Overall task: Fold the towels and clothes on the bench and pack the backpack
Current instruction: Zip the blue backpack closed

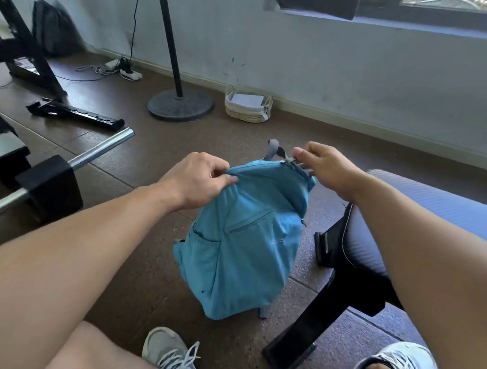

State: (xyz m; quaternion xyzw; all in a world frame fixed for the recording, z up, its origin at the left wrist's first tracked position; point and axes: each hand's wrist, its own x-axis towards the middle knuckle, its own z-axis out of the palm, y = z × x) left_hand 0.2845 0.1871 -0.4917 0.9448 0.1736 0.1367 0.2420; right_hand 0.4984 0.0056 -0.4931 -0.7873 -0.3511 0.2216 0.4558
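- The teal-blue soft fabric backpack (pixel 244 240) stands on the brown floor at the centre of the frame, just left of the padded black bench (pixel 434 228), front pocket toward us.
- Its long axis runs near upright, top leaning toward the upper right of the frame, where the grey carry loop (pixel 273 148) sticks out.
- Our left hand (pixel 196 181) pinches the top seam fabric; our right hand (pixel 328 167) pinches what looks like the zipper pull (pixel 293 161).
- The risks, as we judge them: the limp cloth may bunch under the slider and jam it, or the bag may tip if the left pinch slips.
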